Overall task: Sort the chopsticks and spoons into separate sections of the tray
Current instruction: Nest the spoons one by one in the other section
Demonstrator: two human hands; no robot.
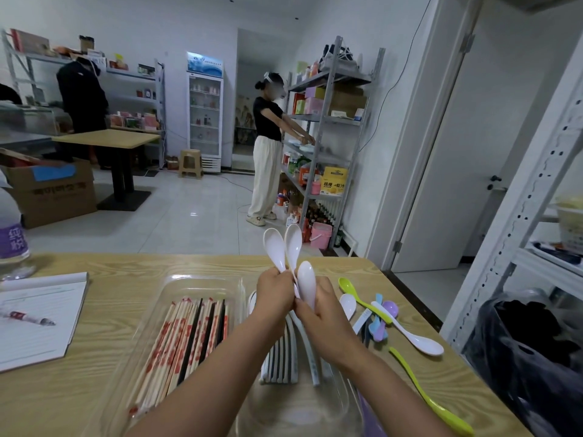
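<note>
Holding three white spoons (285, 247), both hands (295, 302) above tray (151, 310).

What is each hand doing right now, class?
Left hand: closed, holding two white spoons by their handles.
Right hand: closed, holding a third white spoon.

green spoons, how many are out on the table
2. One green spoon lies right of the tray, its bowl pointing away, among the loose spoons. The other green spoon lies nearer the front right table edge. More could be hidden under the arms.
</note>
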